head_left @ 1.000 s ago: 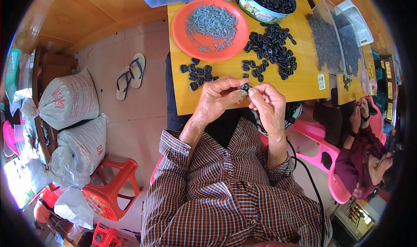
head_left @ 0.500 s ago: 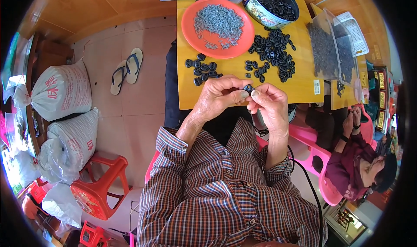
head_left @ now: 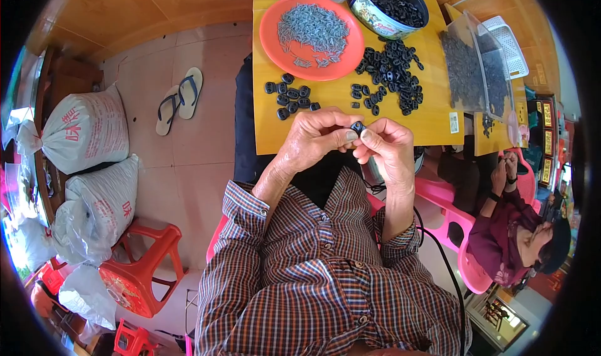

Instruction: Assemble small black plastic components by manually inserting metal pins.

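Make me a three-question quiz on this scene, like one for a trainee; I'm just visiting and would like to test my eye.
1. Multiple choice. What lies on the orange-red plate?
A) folded cloths
B) small grey pins
C) white buttons

2. True or false? The person's left hand and right hand meet at a small black piece.

3. Fill in the blank. In the picture, the sandals on the floor lie to the ____ of the yellow table.

Key: 1. B. 2. True. 3. Left.
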`<action>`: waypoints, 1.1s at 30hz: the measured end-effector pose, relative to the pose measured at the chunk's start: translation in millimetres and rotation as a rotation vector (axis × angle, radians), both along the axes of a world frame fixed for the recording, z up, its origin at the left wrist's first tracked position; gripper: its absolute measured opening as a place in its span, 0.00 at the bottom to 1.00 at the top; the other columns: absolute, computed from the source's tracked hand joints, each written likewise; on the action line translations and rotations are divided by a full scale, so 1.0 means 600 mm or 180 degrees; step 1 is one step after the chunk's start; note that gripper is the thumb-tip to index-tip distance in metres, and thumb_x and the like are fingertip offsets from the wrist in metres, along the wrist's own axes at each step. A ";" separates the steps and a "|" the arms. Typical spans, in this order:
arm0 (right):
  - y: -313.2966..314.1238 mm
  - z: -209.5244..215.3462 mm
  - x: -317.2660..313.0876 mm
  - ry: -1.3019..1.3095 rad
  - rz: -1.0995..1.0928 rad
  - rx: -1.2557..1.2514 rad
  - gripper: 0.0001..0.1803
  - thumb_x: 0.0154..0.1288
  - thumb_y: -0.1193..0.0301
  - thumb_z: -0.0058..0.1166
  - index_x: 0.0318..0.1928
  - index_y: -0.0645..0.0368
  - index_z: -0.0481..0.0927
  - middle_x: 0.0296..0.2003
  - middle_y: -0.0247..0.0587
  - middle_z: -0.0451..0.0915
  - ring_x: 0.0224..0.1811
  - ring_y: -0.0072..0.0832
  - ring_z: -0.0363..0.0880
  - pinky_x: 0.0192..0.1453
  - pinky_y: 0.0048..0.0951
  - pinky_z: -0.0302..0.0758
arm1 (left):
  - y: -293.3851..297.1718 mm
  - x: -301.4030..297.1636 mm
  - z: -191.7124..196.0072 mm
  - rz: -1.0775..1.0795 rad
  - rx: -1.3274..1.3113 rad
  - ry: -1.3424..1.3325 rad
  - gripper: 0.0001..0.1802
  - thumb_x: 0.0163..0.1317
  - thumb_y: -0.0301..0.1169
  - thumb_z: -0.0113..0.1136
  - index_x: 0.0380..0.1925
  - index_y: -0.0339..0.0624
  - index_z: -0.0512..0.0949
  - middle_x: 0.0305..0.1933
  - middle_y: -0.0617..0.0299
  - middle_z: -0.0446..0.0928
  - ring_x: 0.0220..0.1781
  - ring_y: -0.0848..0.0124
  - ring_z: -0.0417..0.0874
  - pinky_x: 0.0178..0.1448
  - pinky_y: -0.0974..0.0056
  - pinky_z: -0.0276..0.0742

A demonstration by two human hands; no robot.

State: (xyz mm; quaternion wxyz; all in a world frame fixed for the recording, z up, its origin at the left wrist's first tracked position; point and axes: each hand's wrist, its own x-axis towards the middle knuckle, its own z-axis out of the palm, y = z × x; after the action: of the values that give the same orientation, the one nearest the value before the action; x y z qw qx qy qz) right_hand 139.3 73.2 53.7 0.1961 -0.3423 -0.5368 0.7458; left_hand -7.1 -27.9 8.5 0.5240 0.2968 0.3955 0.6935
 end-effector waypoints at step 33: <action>-0.003 0.006 -0.003 -0.0123 0.0024 0.0209 0.09 0.68 0.70 0.54 0.35 0.65 0.76 0.27 0.39 0.80 0.23 0.21 0.78 0.25 0.17 0.75 | 0.005 0.006 -0.001 0.0061 0.0011 -0.0216 0.16 0.59 0.19 0.61 0.49 0.34 0.78 0.35 0.62 0.81 0.34 0.78 0.79 0.40 0.72 0.80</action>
State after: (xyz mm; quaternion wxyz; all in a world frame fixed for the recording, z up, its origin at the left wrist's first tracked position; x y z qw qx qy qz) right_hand 137.4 71.4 57.2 0.1941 -0.3479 -0.5660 0.7217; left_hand -3.7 -25.0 8.0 0.5299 0.2702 0.3791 0.7089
